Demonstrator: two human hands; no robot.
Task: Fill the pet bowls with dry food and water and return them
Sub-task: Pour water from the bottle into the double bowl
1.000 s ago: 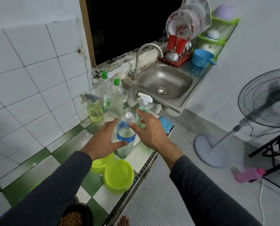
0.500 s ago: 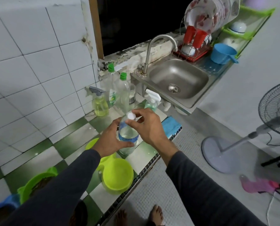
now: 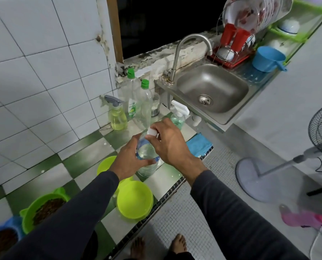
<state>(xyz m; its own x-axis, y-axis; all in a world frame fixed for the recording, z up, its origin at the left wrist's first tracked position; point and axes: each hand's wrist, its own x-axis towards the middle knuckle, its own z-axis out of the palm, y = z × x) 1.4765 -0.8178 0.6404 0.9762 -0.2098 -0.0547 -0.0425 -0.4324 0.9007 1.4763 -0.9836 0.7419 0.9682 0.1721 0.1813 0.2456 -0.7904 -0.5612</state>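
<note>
We hold the clear plastic water bottle with a blue label (image 3: 147, 156) in both hands. Our left hand (image 3: 129, 158) wraps its fingers and thumb round the bottle's middle and keeps it upright on the green-and-white checked tile counter (image 3: 43, 171). Our right hand (image 3: 170, 142) comes over the top, and its fingertips pinch the small white screw cap (image 3: 152, 131). The bottle looks about half full of water.

Just under the grip, towards us, sits the lime-green plastic double pet bowl (image 3: 134, 198). Its nearer cup looks empty and dry; its farther cup is mostly hidden behind our left wrist. Farther out along our left sleeve stands a green plastic bowl with small ears, filled with brown dry food (image 3: 43, 206), and beyond that, at the picture's edge, a blue bowl that also holds dry food (image 3: 0, 239).

Away from us, past the grip, stand spray and dish-soap bottles, then the steel sink (image 3: 212, 89) with its curved tap.

We judge the food step done and the water step now in hand: we are opening the bottle. The next move calls for twisting the cap off while the left hand resists the turn, then tilting the neck down over the near lime-green cup, slowly, since it lies close to the counter's edge.
</note>
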